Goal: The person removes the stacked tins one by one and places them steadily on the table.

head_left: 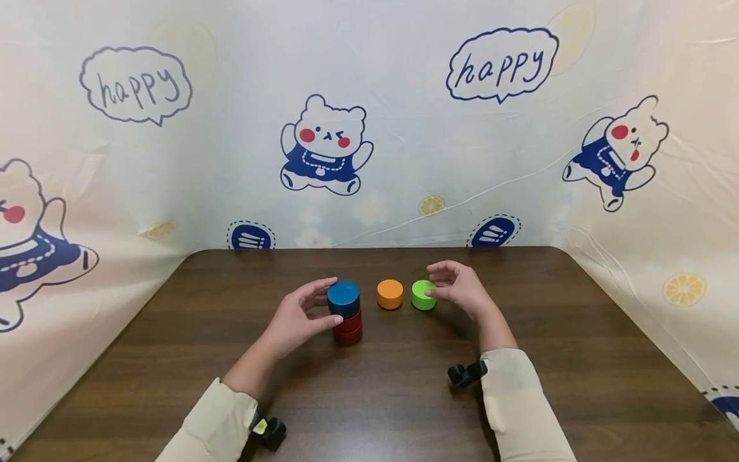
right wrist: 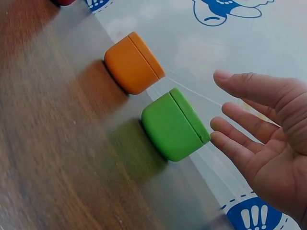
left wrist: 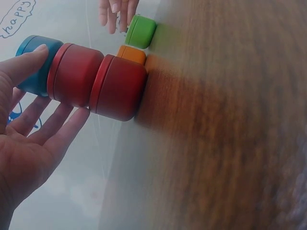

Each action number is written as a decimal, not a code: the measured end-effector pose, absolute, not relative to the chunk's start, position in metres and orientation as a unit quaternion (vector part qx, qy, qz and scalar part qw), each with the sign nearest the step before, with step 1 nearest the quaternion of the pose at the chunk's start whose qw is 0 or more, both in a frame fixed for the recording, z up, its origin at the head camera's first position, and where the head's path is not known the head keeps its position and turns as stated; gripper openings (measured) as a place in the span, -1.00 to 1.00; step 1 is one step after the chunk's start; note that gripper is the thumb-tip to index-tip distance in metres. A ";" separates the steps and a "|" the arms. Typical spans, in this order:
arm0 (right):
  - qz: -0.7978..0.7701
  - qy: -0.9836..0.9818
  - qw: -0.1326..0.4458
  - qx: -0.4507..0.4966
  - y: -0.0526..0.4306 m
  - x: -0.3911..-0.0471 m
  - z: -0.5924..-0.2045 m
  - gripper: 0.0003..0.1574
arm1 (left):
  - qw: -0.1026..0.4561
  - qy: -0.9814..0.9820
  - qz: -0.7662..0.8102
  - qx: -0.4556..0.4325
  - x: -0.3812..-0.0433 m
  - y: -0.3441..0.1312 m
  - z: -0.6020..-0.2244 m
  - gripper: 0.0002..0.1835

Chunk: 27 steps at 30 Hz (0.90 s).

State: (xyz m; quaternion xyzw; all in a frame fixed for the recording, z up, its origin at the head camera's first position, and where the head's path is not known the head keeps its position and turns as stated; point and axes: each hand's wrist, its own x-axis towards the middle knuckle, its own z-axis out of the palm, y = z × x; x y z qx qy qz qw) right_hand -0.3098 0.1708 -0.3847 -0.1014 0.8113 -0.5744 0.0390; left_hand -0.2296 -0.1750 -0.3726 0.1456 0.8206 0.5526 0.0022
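Note:
A blue lidded round jar [head_left: 344, 298] tops an upright stack over two red lidded jars [left wrist: 76, 74]. My left hand [head_left: 297, 321] holds the blue jar from the left, thumb on its near side and fingers around the far side. In the left wrist view, some fingers reach along the red jars. A green lidded jar [right wrist: 175, 125] stands on the table, right of an orange lidded jar [right wrist: 134, 63]. My right hand [head_left: 462, 289] hovers just by the green jar, thumb and fingers apart and nothing held between them.
The brown wooden table [head_left: 369, 398] carries all the jars near its far half. Behind it and along both sides hangs a pale printed cloth [head_left: 404, 128] with bears and speech bubbles. A small black device [head_left: 466, 373] is on each wrist.

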 end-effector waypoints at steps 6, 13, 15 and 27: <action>-0.576 0.809 0.038 -0.107 0.168 -0.307 -0.381 -0.37 | 0.002 0.820 0.553 0.147 -0.230 -0.175 -0.373 -0.27; -0.576 0.807 0.026 -0.128 0.162 -0.304 -0.375 -0.39 | -0.002 0.821 0.552 0.149 -0.230 -0.176 -0.372 -0.27; -0.578 0.805 0.026 -0.132 0.159 -0.303 -0.373 -0.39 | -0.002 0.822 0.550 0.149 -0.229 -0.176 -0.372 -0.27; -0.581 0.798 0.035 -0.154 0.148 -0.298 -0.364 -0.40 | 0.006 0.822 0.552 0.142 -0.230 -0.177 -0.375 -0.26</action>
